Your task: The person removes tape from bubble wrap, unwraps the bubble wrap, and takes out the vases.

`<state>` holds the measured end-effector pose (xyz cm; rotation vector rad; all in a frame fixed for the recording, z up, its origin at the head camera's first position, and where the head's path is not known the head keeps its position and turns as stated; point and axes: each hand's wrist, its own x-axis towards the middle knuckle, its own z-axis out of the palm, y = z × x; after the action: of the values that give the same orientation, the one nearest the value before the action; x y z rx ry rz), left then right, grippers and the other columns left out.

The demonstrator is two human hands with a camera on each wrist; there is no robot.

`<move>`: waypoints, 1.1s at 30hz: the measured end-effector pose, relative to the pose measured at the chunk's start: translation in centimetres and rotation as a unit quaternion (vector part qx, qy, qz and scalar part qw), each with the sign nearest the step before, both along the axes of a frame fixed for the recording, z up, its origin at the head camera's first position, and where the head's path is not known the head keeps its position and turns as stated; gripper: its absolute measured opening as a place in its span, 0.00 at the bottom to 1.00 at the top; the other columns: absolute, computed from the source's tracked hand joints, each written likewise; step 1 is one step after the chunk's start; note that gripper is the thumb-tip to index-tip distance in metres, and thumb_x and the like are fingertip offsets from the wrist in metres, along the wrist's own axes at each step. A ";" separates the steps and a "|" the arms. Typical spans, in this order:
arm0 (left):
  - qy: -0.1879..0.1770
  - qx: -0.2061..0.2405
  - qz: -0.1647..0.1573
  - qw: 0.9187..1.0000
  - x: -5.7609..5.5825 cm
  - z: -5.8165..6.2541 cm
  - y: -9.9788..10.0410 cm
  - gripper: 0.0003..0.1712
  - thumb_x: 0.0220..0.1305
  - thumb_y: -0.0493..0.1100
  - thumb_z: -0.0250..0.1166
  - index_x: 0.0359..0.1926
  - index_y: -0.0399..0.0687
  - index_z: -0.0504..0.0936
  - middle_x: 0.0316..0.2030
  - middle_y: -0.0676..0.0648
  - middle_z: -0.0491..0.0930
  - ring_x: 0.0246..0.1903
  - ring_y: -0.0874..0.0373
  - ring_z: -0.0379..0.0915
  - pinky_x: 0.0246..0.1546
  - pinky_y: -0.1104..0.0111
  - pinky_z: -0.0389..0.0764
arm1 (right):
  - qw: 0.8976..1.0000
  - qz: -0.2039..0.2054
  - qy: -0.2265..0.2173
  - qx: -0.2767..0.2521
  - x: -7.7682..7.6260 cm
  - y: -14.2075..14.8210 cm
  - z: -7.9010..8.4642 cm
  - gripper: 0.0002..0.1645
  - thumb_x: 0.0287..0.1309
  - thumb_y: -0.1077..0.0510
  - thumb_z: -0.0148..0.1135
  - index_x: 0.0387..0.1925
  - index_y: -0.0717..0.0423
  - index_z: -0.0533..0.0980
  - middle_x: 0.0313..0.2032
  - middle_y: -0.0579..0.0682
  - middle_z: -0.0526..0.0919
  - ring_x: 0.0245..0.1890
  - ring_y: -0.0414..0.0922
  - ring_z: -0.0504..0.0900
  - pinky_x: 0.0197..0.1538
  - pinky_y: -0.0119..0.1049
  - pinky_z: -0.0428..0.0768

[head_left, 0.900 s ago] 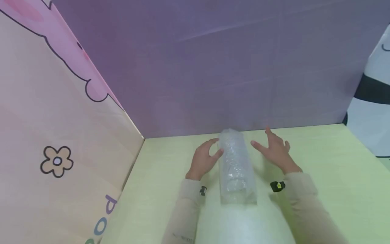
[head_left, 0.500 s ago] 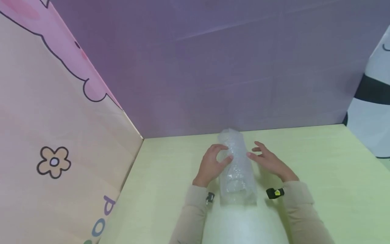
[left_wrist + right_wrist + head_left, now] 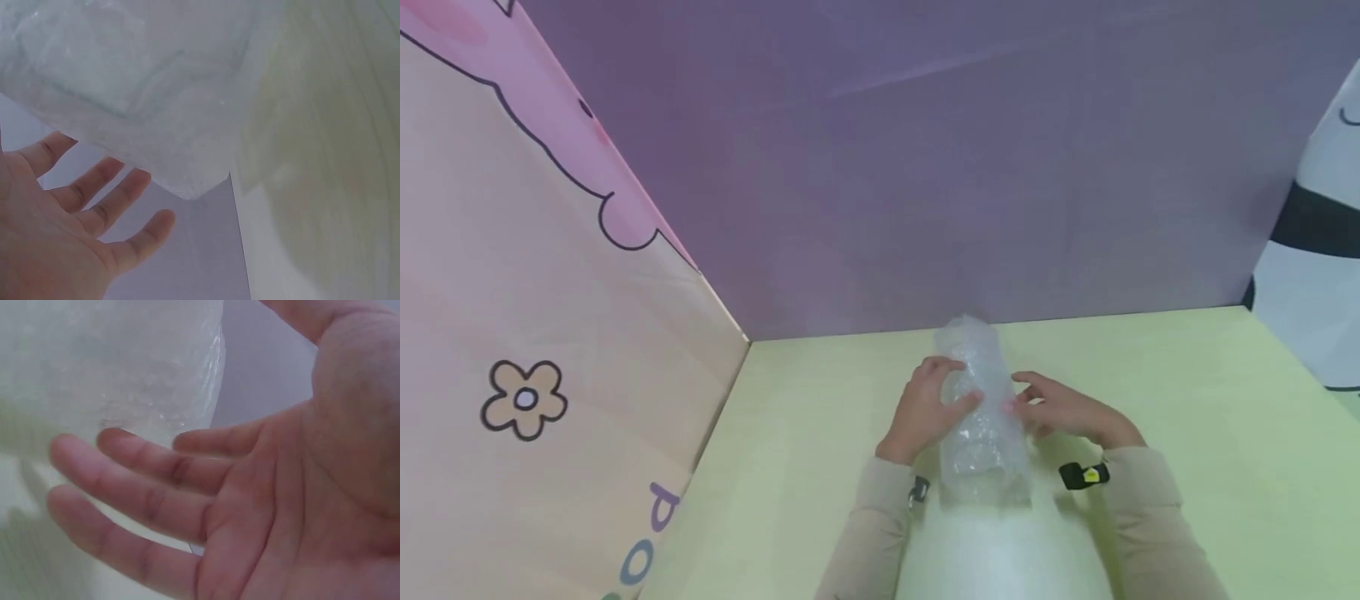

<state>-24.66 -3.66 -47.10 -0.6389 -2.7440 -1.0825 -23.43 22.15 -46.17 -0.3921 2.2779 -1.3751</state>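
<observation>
A long bundle of clear bubble wrap [image 3: 977, 458] lies on the table, pointing away from me; whatever is inside is hidden by the plastic. My left hand [image 3: 921, 412] rests over its left side, thumb on top and fingertips near its far half. In the left wrist view its fingers [image 3: 103, 209] are spread and gently bent beside the wrap [image 3: 156, 81]. At the right edge, my right hand [image 3: 1067, 412] has its thumb and fingertips right against the plastic. Loosely extended fingers [image 3: 150, 500] show beside the wrap [image 3: 125, 362] in the right wrist view.
The pale yellow-green table [image 3: 1187, 400] meets a purple backdrop [image 3: 962, 167] just behind the bundle's far end. On the left stands a printed panel [image 3: 587, 292] with a flower and letters. A white and black figure [image 3: 1315, 275] is printed at the right.
Both hands have come inward to the bubble wrap: the left slid right over its side, the right moved left and nearer me to its edge. The bundle has stayed almost in place.
</observation>
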 end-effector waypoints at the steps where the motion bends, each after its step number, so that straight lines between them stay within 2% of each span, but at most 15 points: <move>1: -0.002 -0.002 -0.002 1.000 0.1 0.0 0.0 0.31 0.67 0.66 0.63 0.64 0.57 0.77 0.67 0.50 0.72 0.66 0.50 0.72 0.66 0.53 0.75 | 1.000 0.005 -0.003 0.001 0.2 -0.1 0.0 0.47 0.72 0.44 0.59 0.78 0.63 0.50 0.58 0.65 0.77 0.44 0.49 0.85 0.49 0.46 0.86; 5: 0.001 -0.003 -0.007 1.000 0.4 0.3 0.1 0.32 0.67 0.66 0.63 0.65 0.56 0.77 0.67 0.49 0.72 0.65 0.49 0.72 0.66 0.52 0.76 | 1.000 0.015 -0.011 0.000 0.4 -0.3 0.1 0.42 0.72 0.43 0.58 0.74 0.64 0.58 0.53 0.61 0.81 0.42 0.50 0.85 0.46 0.45 0.87; 13: -0.002 0.009 -0.006 1.000 0.6 0.5 0.0 0.34 0.66 0.68 0.62 0.65 0.55 0.77 0.68 0.47 0.70 0.67 0.49 0.70 0.68 0.51 0.74 | 0.999 0.032 -0.011 -0.003 0.3 -0.6 -0.2 0.37 0.73 0.44 0.56 0.68 0.68 0.65 0.48 0.58 0.84 0.40 0.51 0.85 0.43 0.46 0.88; 20: -0.024 0.016 -0.004 1.000 0.8 0.6 0.1 0.37 0.65 0.70 0.63 0.66 0.55 0.75 0.70 0.47 0.67 0.69 0.48 0.67 0.69 0.50 0.72 | 1.000 0.025 -0.016 0.003 0.3 -0.8 -0.5 0.35 0.72 0.42 0.57 0.66 0.65 0.66 0.49 0.58 0.83 0.39 0.51 0.85 0.43 0.45 0.88; 33: -0.034 0.028 -0.003 0.999 0.8 0.8 0.3 0.38 0.63 0.67 0.66 0.66 0.53 0.75 0.72 0.45 0.66 0.70 0.48 0.66 0.71 0.50 0.72 | 1.000 0.024 -0.012 0.016 -0.1 -1.0 -0.6 0.34 0.73 0.41 0.56 0.63 0.64 0.67 0.48 0.58 0.82 0.40 0.50 0.85 0.44 0.44 0.88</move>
<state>-23.88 -3.31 -46.27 -0.6143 -2.7601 -1.1988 -23.51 21.19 -46.80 -0.4151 2.2544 -1.3120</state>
